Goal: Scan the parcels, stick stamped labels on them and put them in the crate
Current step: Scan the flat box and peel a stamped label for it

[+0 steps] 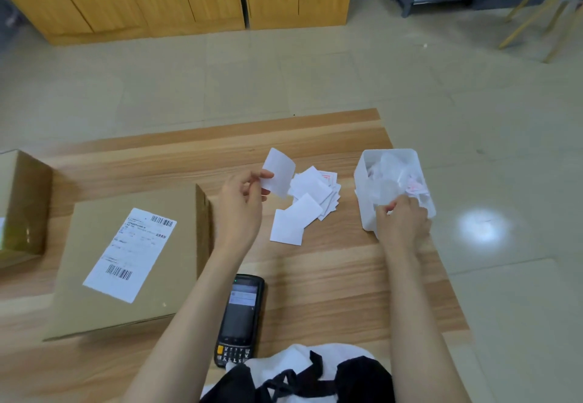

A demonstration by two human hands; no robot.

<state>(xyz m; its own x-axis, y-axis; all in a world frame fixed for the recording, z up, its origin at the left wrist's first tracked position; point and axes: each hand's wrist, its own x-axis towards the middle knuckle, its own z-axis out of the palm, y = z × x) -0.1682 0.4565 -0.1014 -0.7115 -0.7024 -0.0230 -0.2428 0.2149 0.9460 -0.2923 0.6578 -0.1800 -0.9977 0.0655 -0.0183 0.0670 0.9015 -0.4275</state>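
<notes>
Label [277, 172] pinched by left hand [239, 204] | right hand [402, 221] clutches scrap paper [390, 211] in bin [362, 188], tabletop's right edge | best smoothed flat onto parcel [126, 257], clear of barcodes

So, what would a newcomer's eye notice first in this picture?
The two hands at the centre: the left hand pinches a white paper label beside a pile of white labels, while the right hand grips crumpled paper in a white plastic tub at the right edge of the wooden table. Next, the brown cardboard parcel on the left, and the black handheld scanner between the forearms.
</notes>
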